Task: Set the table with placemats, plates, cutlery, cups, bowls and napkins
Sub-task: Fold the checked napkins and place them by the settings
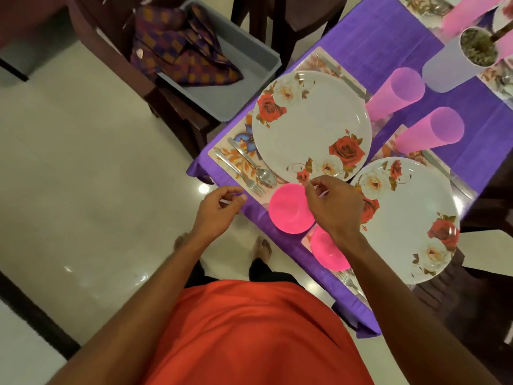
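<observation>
Left hand (219,205), right hand (331,202) loosely curled, empty (bowl (288,209) set); napkins (180,48) in bin (249,87) likely next: lift by fold, lay beside plate (311,126).

Purple, pink and roses fill your view.
Your tablecloth (369,37) is purple. The centre plate (313,120) and the right plate (408,218) are white with red and cream roses. The cups (394,93) at upper right are translucent pink, the bowls (288,209) bright pink. The placemat (241,140) shows a blue flower and orange leaves. At upper left, the napkins (177,48) are checked purple and orange, in a grey tub (222,98).
</observation>
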{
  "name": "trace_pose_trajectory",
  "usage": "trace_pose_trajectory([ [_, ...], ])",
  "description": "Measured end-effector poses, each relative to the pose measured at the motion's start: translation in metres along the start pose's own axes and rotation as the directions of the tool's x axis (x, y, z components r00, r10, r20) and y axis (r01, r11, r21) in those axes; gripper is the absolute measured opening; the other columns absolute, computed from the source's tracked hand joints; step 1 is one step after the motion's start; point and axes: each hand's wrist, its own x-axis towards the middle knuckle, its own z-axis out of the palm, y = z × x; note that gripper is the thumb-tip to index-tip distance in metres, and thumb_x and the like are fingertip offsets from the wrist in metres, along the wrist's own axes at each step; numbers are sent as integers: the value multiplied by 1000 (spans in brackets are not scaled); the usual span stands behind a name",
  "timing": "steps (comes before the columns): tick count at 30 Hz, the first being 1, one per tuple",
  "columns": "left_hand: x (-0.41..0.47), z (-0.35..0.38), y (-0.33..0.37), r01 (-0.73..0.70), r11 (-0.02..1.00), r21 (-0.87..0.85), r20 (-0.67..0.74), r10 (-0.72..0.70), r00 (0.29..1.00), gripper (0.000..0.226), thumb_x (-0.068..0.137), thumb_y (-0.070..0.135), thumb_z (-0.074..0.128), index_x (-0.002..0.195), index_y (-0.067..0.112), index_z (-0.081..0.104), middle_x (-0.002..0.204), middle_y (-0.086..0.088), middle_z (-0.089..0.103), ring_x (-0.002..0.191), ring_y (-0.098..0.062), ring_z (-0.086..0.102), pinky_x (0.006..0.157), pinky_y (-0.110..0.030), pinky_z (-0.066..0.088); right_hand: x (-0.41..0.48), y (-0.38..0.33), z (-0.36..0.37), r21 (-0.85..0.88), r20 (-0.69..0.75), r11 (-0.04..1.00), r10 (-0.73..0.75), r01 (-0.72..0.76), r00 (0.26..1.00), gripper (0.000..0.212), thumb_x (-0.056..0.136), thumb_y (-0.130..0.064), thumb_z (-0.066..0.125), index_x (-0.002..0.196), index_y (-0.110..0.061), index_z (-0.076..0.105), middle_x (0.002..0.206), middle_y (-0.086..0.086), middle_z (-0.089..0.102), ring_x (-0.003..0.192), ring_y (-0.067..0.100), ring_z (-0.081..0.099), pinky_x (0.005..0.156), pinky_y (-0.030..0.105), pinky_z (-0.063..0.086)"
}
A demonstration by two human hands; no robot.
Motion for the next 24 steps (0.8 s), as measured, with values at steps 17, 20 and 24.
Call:
trace_pose_trajectory([
  [17,146,-293,-15,-62,994,89,-33,65,997,13,94,20,63,102,23,73,86,3,69,81,-18,69,75,-35,57,93,-267,192,286,246,955,10,-82,969,11,92,-29,69,90,-22,78,71,-14,65,71,7,63,71,26,48],
  [20,189,-313,-4,-69,990,125,-37,74,997,13,94,20,63,100,27,72,88,5,69,84,-17,67,78,-33,57,125,-282,218,263,311,961,-4,-82,950,10,92,-29,68,85,-25,75,63,-18,59,65,-1,57,66,21,42],
  [24,258,-333,17,-82,981,176,-12,86,996,14,96,18,61,102,27,70,92,8,68,87,-12,65,75,-21,53,190,-288,259,305,378,926,98,-224,920,17,92,-30,67,80,-20,72,61,-4,60,61,7,57,69,33,53],
])
